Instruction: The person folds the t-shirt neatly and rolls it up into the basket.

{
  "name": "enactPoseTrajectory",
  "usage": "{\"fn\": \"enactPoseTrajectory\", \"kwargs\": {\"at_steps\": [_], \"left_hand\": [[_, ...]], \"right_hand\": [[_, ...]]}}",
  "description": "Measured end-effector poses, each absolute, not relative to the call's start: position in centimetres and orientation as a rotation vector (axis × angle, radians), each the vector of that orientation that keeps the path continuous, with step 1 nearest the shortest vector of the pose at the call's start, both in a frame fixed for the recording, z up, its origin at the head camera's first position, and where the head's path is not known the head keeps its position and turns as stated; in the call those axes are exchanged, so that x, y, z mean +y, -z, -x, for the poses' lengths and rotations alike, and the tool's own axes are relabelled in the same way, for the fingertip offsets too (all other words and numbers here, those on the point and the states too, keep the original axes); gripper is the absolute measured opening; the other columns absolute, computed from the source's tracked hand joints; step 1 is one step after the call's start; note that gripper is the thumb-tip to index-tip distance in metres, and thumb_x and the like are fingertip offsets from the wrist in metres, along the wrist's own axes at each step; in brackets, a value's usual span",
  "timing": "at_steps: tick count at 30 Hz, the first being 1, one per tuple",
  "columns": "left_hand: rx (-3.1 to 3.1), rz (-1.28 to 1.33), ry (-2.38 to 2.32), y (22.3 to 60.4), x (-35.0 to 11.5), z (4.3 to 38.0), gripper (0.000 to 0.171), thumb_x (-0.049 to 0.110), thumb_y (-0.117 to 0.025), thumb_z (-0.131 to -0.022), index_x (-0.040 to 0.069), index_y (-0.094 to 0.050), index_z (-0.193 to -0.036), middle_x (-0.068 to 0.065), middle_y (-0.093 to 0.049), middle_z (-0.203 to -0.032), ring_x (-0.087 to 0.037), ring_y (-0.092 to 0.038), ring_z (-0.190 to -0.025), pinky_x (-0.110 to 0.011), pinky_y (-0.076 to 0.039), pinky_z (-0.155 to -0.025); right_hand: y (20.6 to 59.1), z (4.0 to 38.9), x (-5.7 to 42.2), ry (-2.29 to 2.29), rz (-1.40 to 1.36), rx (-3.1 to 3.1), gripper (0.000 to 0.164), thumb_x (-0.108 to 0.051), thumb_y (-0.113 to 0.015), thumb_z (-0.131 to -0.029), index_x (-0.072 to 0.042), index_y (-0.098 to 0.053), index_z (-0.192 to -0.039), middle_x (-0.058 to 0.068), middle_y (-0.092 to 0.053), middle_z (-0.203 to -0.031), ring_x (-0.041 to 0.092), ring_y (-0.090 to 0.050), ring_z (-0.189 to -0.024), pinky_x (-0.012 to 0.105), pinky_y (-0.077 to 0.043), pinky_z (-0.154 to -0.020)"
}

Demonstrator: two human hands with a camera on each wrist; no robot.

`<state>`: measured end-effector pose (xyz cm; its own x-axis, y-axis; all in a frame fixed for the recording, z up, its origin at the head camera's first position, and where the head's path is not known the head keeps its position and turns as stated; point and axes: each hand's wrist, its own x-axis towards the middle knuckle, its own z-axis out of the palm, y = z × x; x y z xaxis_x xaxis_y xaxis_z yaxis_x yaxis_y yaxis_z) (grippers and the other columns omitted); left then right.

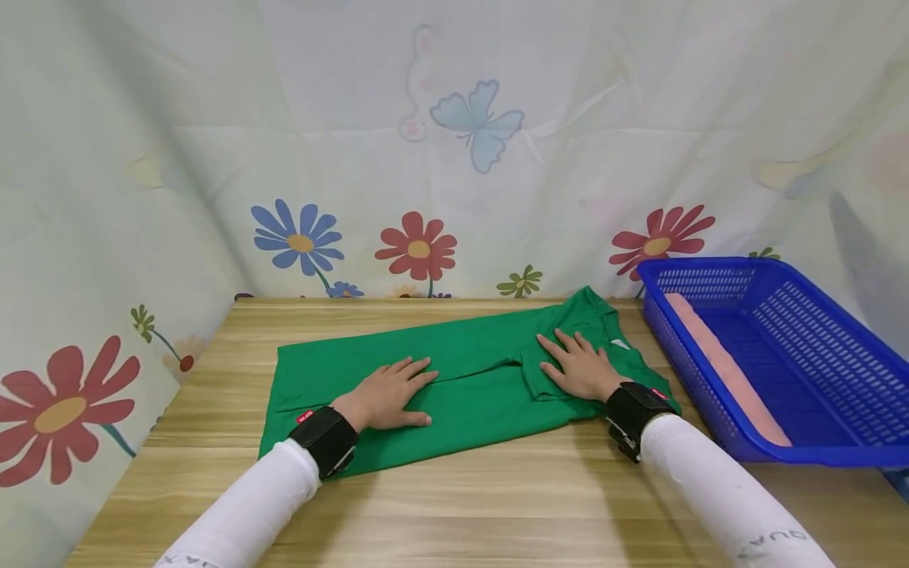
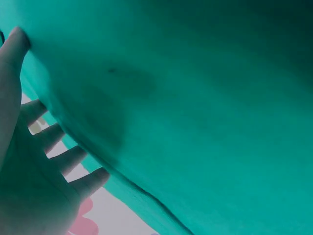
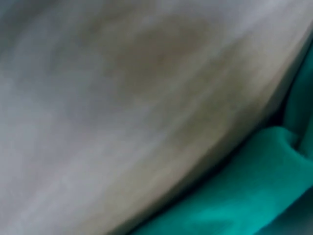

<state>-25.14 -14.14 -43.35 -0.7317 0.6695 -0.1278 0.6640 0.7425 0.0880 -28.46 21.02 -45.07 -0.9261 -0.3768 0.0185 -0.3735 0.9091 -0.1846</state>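
A green T-shirt (image 1: 483, 410) lies on the table with its sides folded inward, collar end at the right and hem at the left. On its left half rests my left hand (image 1: 389, 394), fingers spread and straight; the left wrist view shows this hand (image 2: 39, 181) with its fingertips on the green cloth (image 2: 195, 122). My right hand (image 1: 581, 367) lies with spread fingers on the shirt near the folded sleeve and collar. The right wrist view holds only blurred table and a fold of the shirt (image 3: 234, 196); the hand is outside it.
A blue plastic basket (image 1: 838, 456) stands at the right, close to the collar end. Inside, along its left wall, lies a folded pink cloth (image 1: 724, 367). The wooden table (image 1: 454, 513) meets a flowered curtain (image 1: 568, 181) at the back and left.
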Motion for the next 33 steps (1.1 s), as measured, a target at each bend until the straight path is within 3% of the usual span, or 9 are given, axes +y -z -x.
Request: {"fn": "enactPoseTrajectory", "kwargs": {"at_steps": [5,33], "left_hand": [[2.795,-1.030,-0.065,43.3,-13.8,25.1,0.074,0.056,-0.047,-0.080,0.016,-0.026,-0.138,-0.009,-0.020,-0.143,-0.033,-0.019,-0.129,-0.052,-0.023,-0.097],[2.842,-0.889,0.009,43.0,-11.2,23.9,0.074,0.056,-0.045,-0.081,0.013,-0.025,-0.138,-0.011,-0.018,-0.143,-0.035,-0.019,-0.128,-0.051,-0.025,-0.097]], "right_hand": [[45.1,28.9,20.6,0.228,0.542,3.029,0.054,-0.045,-0.035,-0.090,-0.023,-0.024,-0.138,0.017,-0.021,-0.141,0.045,-0.017,-0.125,0.067,-0.019,-0.088],[45.0,30.4,18.9,0.188,0.636,3.020,0.052,-0.044,-0.037,-0.090,-0.024,-0.027,-0.137,0.016,-0.021,-0.141,0.045,-0.017,-0.125,0.066,-0.020,-0.088]]}}
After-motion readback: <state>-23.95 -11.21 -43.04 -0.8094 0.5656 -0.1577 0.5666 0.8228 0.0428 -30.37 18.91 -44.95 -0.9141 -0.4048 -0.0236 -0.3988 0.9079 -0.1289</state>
